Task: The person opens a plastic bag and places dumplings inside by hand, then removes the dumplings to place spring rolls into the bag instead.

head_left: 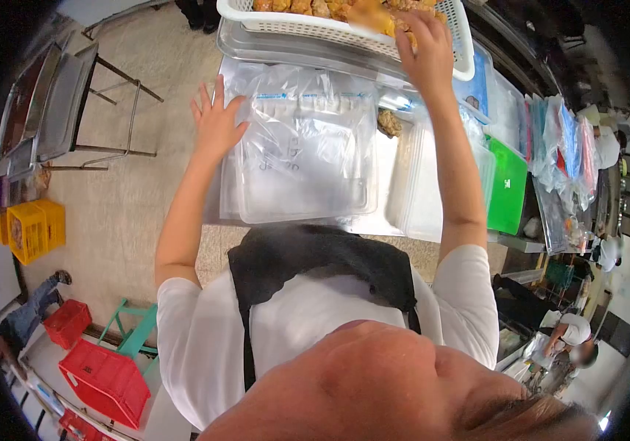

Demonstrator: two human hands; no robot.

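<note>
White perforated basket [308, 26] of orange-brown food pieces [320, 9] sits at top centre of the frame; I see the right hand [428, 48] over its right end, fingers half-curled at the pieces, can't tell if it grips 1. Left hand [217, 121] is spread wide, upper left of centre, at the left edge of 1 clear plastic bag [308, 121]. Right of centre I've got 1 green board [506, 187].

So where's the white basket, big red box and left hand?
White basket [315, 28]: head view, near side wall.
Big red box [113, 373]: head view, side wall.
Left hand [216, 123]: head view, its back.
</note>
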